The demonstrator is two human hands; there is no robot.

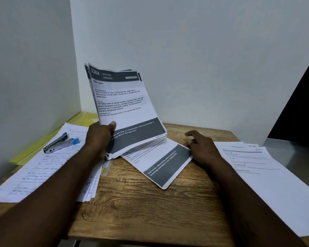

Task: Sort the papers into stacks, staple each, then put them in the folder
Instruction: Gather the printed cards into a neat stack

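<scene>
Here our left hand (100, 138) grips the printed stack (125, 104) upright over the table (141, 211); our right hand (202, 148), fingers loose, touches one sheet (161, 164) on it. Handwritten pages (43, 168) hide most of the yellow folder (79, 119).

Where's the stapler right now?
Head view: the stapler lies on the handwritten sheets at the left of the table, just left of the left hand, with the yellow folder beneath those sheets.
</scene>
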